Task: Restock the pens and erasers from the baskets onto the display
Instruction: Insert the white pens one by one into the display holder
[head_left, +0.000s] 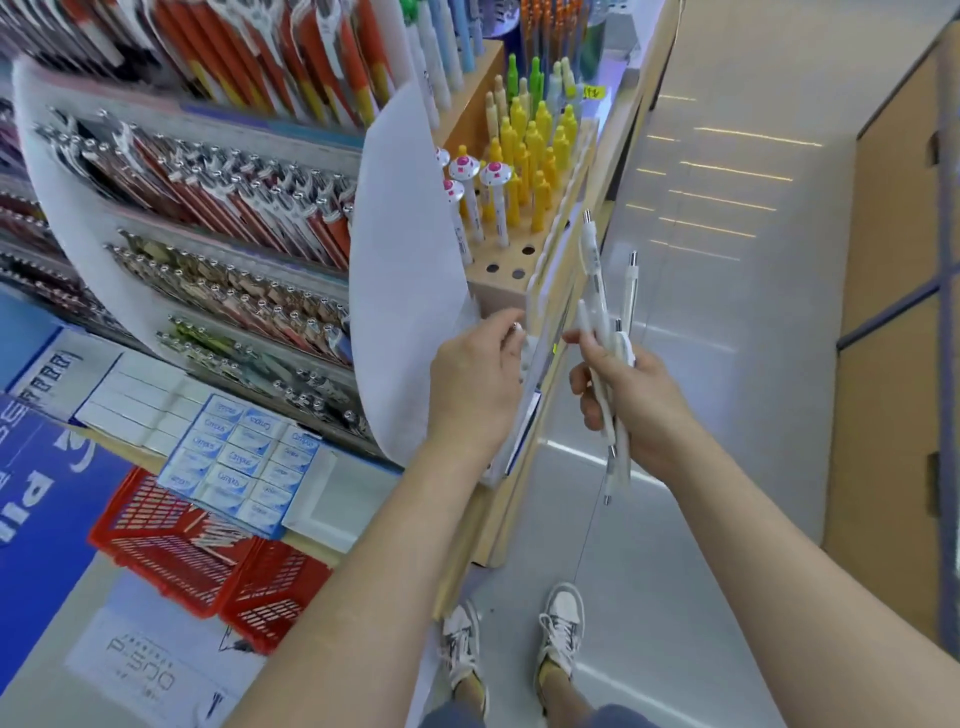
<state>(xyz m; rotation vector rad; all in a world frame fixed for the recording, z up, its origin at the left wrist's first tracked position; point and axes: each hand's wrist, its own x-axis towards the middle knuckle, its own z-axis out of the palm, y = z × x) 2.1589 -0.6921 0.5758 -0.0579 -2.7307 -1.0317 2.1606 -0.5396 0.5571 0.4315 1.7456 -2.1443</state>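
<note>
My right hand (631, 402) grips a bundle of several white pens (602, 312), their silver tips fanned upward beside the display's right edge. My left hand (475, 379) reaches the front of the wooden pen holder (506, 270), fingers curled at its lower edge; what they pinch is hidden. The holder has round holes, some empty, and carries yellow and green pens (535, 156) and mushroom-topped white pens (475, 192). Two red baskets (171, 540) sit low on the left; one holds loose pens. Boxes of erasers (244, 457) lie in a tray above them.
Tiered racks of carded red and orange pens (223, 208) fill the left. A white curved divider (400, 291) stands between the racks and the holder. A shiny aisle floor (701, 312) runs on the right, bordered by a wooden cabinet (893, 312). My feet stand below.
</note>
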